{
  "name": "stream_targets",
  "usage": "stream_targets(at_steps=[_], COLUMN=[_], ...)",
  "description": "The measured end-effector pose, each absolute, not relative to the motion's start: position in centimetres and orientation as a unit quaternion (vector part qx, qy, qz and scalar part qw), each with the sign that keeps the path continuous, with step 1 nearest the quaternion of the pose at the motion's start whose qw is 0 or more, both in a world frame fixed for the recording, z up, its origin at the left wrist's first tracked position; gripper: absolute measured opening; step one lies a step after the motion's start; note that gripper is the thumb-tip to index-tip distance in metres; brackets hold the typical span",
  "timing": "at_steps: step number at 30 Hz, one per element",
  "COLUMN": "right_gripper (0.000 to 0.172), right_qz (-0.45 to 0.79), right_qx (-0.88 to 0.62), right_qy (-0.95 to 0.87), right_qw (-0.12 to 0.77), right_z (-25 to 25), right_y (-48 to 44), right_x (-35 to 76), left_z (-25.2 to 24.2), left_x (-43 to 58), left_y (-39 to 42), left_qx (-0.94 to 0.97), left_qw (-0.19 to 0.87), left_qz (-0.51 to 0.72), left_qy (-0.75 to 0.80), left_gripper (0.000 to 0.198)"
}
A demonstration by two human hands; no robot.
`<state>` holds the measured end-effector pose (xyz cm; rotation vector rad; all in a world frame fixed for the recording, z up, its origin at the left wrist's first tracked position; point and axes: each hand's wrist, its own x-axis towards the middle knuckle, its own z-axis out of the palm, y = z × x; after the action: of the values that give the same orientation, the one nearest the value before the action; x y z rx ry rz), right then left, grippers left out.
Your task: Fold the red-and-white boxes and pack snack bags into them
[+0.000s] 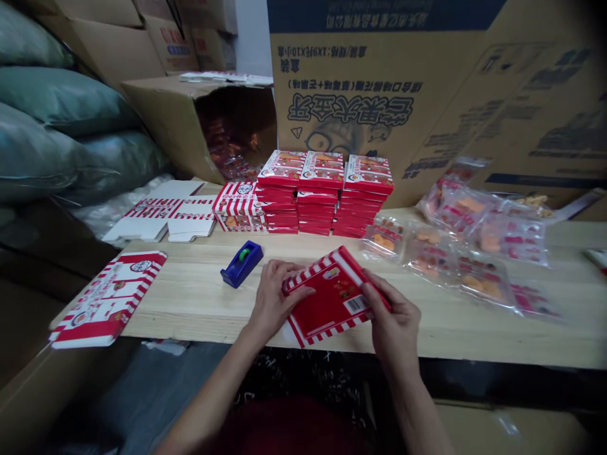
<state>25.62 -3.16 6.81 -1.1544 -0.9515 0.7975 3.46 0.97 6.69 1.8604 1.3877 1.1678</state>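
Between my two hands is a red and white striped carton (327, 294), tilted above the table's front edge with its barcode side facing up. My left hand (277, 300) grips its left end, the thumb lying across the red face. At the right end my right hand (391, 309) is closed on the carton, thumb on top near the barcode and the other fingers behind it. A blue tape dispenser (242, 264) with a green core stands just left of my left hand. Whether the carton contains anything is hidden.
Stacked red and white cartons (322, 189) stand at the back. Flat cartons (114, 294) lie at left, beside white unfolded ones (161, 212). Clear packets (474, 240) cover the right side. An open brown box (165, 120) and a large cardboard box (427, 82) rise behind.
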Motion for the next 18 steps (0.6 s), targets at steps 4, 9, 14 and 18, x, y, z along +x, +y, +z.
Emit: stream_targets(at_steps=[4, 9, 14, 18], right_gripper=[0.042, 0.039, 0.026, 0.033], right_qz=[0.417, 0.365, 0.299, 0.201], right_qx=[-0.55, -0.586, -0.609, -0.653], right_qy=[-0.291, -0.385, -0.493, -0.539], right_qw=[0.663, 0.613, 0.544, 0.492], right_z=[1.1, -5.6, -7.1, -6.5], right_y=[-2.7, -2.6, -1.7, 1.7], right_x=[27.2, 26.6, 27.8, 31.9], left_z=[4.7, 1.1, -1.9, -3.6], left_x=[2.3, 2.7, 2.7, 2.1], left_y=[1.9, 3.8, 6.4, 7.2], left_qx=[0.728, 0.762, 0.768, 0.775], left_qw=[0.374, 0.353, 0.328, 0.27], left_qz=[0.322, 0.215, 0.159, 0.196], left_qy=[0.477, 0.499, 0.527, 0.536], left_gripper=[0.029, 0.031, 0.032, 0.036])
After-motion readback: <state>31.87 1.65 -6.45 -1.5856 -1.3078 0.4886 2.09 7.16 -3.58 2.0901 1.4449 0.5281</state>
